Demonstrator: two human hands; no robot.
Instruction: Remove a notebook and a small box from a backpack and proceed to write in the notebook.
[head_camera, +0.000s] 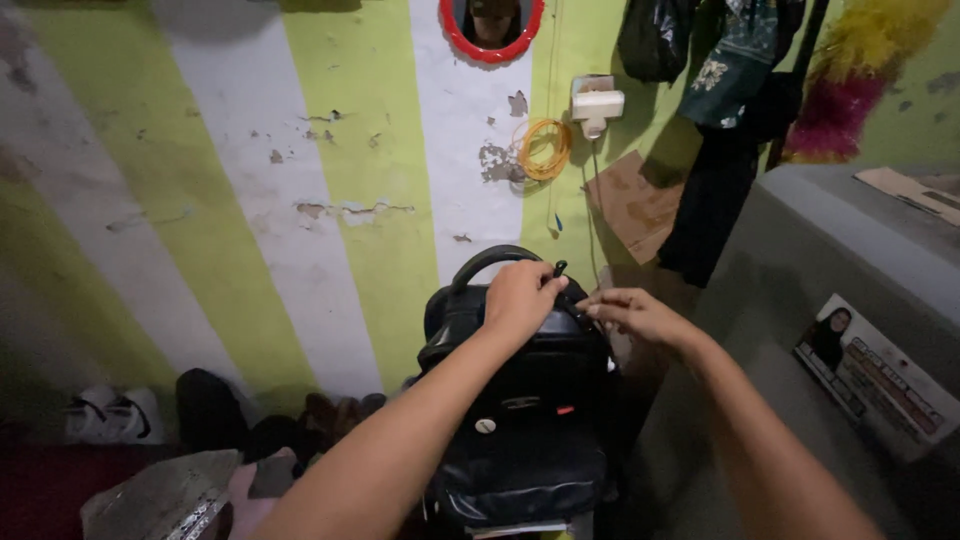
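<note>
A black backpack (520, 420) stands upright against the striped wall, its carry handle (480, 262) arching over the top. My left hand (522, 295) rests on the top of the backpack, fingers pinched on a small zipper pull (559, 269). My right hand (635, 313) is at the top right edge of the backpack, fingertips closed on the fabric beside the zipper. Both forearms reach in from the bottom of the view.
A grey cabinet (830, 260) with a printed sticker stands close on the right. Shoes (115, 415) and dark items lie on the floor at the left. Clothes and a bag hang on the wall above, near a red-framed mirror (492, 30) and a coil of orange cord (543, 150).
</note>
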